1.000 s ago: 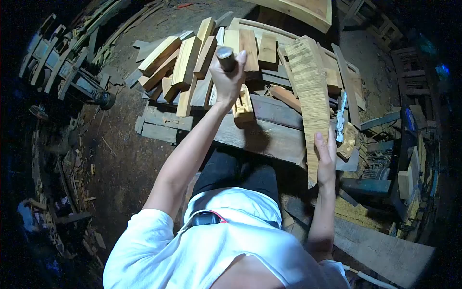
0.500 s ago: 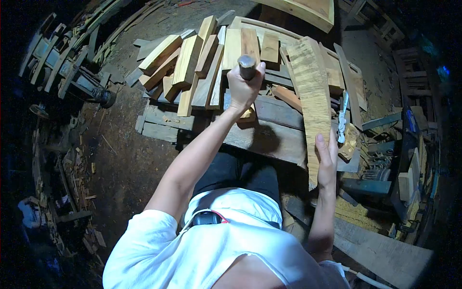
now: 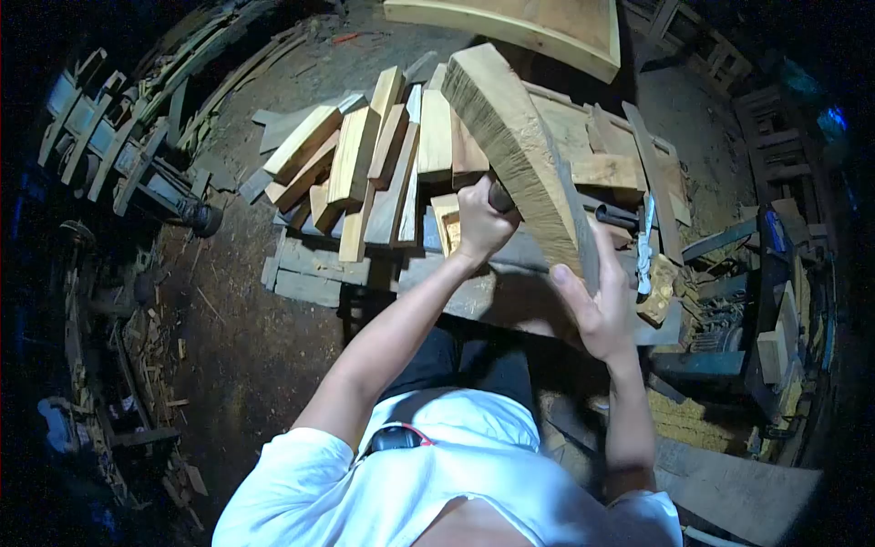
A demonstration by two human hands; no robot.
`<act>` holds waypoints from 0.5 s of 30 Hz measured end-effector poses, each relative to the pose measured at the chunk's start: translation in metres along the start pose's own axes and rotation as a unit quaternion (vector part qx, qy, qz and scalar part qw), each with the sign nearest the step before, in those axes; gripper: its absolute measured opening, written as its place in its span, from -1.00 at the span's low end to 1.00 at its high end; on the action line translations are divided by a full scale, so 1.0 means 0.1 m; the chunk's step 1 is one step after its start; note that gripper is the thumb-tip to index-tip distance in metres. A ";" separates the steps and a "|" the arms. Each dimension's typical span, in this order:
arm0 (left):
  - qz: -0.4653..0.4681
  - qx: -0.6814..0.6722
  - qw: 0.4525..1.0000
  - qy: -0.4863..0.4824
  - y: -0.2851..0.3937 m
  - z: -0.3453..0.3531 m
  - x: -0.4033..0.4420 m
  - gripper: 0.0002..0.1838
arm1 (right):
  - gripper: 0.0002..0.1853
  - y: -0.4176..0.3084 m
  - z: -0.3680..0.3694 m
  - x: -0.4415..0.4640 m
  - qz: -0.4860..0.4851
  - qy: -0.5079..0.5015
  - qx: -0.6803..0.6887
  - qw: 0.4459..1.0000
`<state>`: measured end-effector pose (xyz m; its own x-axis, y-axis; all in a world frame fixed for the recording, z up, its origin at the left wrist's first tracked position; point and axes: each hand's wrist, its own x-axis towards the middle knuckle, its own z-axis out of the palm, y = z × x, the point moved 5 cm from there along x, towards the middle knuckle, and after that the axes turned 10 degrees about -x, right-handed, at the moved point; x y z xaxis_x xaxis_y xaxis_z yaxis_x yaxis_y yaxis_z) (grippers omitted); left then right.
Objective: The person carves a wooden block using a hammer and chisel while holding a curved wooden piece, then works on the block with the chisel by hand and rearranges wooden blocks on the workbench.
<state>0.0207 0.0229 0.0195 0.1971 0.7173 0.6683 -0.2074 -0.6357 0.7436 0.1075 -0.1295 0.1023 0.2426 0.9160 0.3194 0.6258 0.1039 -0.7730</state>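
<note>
My left hand (image 3: pixel 483 221) is closed around a dark round-ended tool handle (image 3: pixel 500 197); the rest of the tool is hidden. Close against that fist rises a thick, slightly curved wooden plank (image 3: pixel 519 150) with a rough, lined face. It stands tilted over the bench, its upper end leaning left. My right hand (image 3: pixel 600 305) grips its lower right part, thumb on the near face and fingers behind. Under both hands lies the plank-topped workbench (image 3: pixel 447 283). Several cut wood blocks (image 3: pixel 351 159) lie side by side left of the plank.
Right of the plank are a dark metal tube (image 3: pixel 616 216), a pale blue-white strip (image 3: pixel 646 246) and a yellowish wood chunk (image 3: pixel 657 292). A large wooden frame panel (image 3: pixel 510 32) stands beyond the bench. Scrap wood (image 3: pixel 137 356) litters the left floor; dark machinery (image 3: pixel 720 337) sits right.
The plank has tipped up and left, its upper end now nearer the camera. My left hand has lowered and moved right with the tool handle, close to the plank.
</note>
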 end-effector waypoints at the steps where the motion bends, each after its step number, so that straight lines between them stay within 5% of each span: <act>1: -0.033 -0.037 0.999 0.005 -0.01 0.01 -0.01 -0.72 | -0.41 -0.10 -0.07 0.02 -0.011 0.017 0.008 1.000; 5: -0.009 -0.019 0.999 -0.032 -0.05 0.05 -0.05 -0.75 | -0.39 -0.27 -0.19 -0.03 -0.027 0.094 0.087 0.991; 7: -0.016 -0.029 0.999 -0.043 0.11 0.08 -0.06 -0.73 | -0.43 -0.19 -0.13 -0.04 0.031 0.039 -0.021 0.999; 9: 0.023 -0.050 0.998 -0.018 0.13 0.08 -0.06 -0.74 | -0.45 0.05 0.03 -0.01 0.022 0.001 0.060 0.998; 11: -0.031 -0.043 0.999 -0.009 0.11 -0.04 -0.06 -0.83 | -0.46 0.10 0.03 -0.06 0.039 0.008 0.081 0.996; 15: -0.051 -0.083 0.982 0.162 -0.32 -0.46 0.08 -0.82 | -0.47 0.27 0.08 -0.22 0.053 0.027 0.145 0.988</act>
<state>-0.0151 0.0618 0.0003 -0.0842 0.8454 0.5274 -0.3614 -0.5191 0.7745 0.1135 -0.1437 0.0697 0.3400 0.9065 0.2504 0.3575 0.1217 -0.9260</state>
